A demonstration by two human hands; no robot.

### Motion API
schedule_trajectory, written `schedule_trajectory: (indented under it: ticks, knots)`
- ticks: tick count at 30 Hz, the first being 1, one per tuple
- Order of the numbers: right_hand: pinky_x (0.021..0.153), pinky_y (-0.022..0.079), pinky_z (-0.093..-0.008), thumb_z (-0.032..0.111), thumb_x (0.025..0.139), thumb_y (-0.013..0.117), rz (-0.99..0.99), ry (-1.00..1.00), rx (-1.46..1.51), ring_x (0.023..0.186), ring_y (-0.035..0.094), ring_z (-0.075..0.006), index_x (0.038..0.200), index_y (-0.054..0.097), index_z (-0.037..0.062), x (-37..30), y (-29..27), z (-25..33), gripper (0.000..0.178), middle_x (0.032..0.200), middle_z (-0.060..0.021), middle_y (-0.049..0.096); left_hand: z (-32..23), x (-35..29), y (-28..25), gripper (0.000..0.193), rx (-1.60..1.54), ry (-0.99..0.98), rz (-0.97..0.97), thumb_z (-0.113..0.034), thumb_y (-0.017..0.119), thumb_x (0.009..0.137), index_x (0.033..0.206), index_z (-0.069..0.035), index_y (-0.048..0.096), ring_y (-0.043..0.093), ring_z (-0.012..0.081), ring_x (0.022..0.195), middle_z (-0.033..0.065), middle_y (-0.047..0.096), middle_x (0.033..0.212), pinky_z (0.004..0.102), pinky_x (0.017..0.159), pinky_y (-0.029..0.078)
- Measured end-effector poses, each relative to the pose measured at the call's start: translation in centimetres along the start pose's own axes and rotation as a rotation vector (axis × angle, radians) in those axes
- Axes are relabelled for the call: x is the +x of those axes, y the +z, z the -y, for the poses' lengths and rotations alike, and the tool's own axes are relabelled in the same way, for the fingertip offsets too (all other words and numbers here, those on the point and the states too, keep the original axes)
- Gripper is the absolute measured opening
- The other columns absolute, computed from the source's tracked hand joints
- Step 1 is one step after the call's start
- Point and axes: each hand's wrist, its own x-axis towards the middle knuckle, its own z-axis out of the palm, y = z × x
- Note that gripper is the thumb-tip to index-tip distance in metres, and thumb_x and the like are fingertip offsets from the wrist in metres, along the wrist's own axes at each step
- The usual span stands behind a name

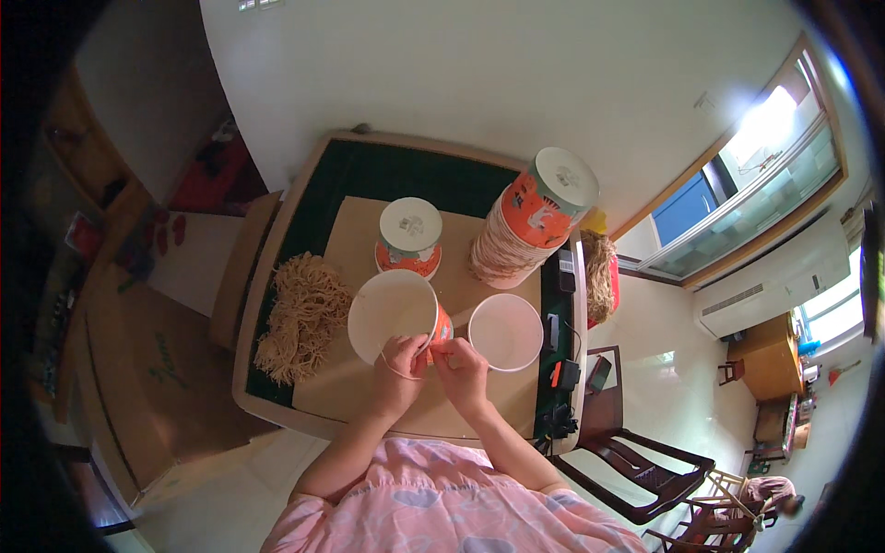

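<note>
A paper bucket (389, 311), white inside with an orange printed outside, lies tilted at the table's middle, its mouth toward me. My left hand (402, 361) is closed at its near rim, fingertips at the inner side. A thin pale cord (396, 374) loops across that hand. My right hand (459, 367) pinches at the outer wall beside the rim; what lies between its fingers is hidden. Just right stands another open white bucket (505, 334). Behind, an upturned green-and-orange bucket (411, 227) sits apart from a tall stack of upturned buckets (536, 221).
A heap of beige cords (300, 318) lies on the table's left side. Cardboard (355, 235) covers part of the green tabletop (346, 166). Along the right edge are small black devices (564, 373) and cables. A dark wooden chair (636, 470) stands at the right, a large carton (166, 378) at the left.
</note>
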Motion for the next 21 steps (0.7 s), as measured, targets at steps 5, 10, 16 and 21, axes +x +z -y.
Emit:
schedule_trajectory:
  ticks: [5,10,16,21]
  knots:
    - [0.063,0.047,-0.0265,-0.001,0.075,0.063,0.037,0.193,-0.008,0.068,0.060,-0.0149,0.080,0.062,0.0022,-1.9,-0.1,-3.2,0.006,0.072,-0.0085,0.061,1.9,-1.8,2.0,0.025,-0.086,-0.077,0.124,0.002,0.055,0.074,0.099,-0.001,0.058,0.058,0.0321,0.080,0.0142,0.060,0.087,0.0394,0.069,0.047]
    - [0.064,0.048,-0.0257,0.001,0.077,0.062,0.072,0.364,0.004,0.069,0.061,-0.0128,0.082,0.062,0.0021,-4.4,-0.9,-6.1,0.005,0.074,-0.0076,0.063,4.2,-3.6,4.0,0.017,-0.226,-0.320,0.265,-0.005,0.056,0.079,0.095,0.000,0.060,0.062,0.0289,0.078,0.0152,0.062,0.089,0.0358,0.067,0.049]
    - [0.064,0.049,-0.0257,0.001,0.078,0.060,0.085,0.425,-0.022,0.069,0.061,-0.0117,0.083,0.061,0.0020,-5.8,-1.4,-7.5,0.006,0.073,-0.0070,0.064,6.2,-4.3,5.7,0.010,-0.182,-0.391,0.361,-0.008,0.060,0.077,0.085,-0.003,0.063,0.064,0.0253,0.068,0.0133,0.064,0.076,0.0330,0.061,0.050]
    - [0.065,0.049,-0.0250,0.000,0.077,0.060,0.102,0.451,-0.054,0.070,0.061,-0.0110,0.084,0.060,0.0022,-5.9,-1.5,-8.1,0.007,0.075,-0.0060,0.063,6.5,-4.7,6.5,0.006,-0.168,-0.369,0.351,-0.008,0.060,0.077,0.080,-0.003,0.062,0.064,0.0241,0.066,0.0125,0.064,0.073,0.0335,0.059,0.049]
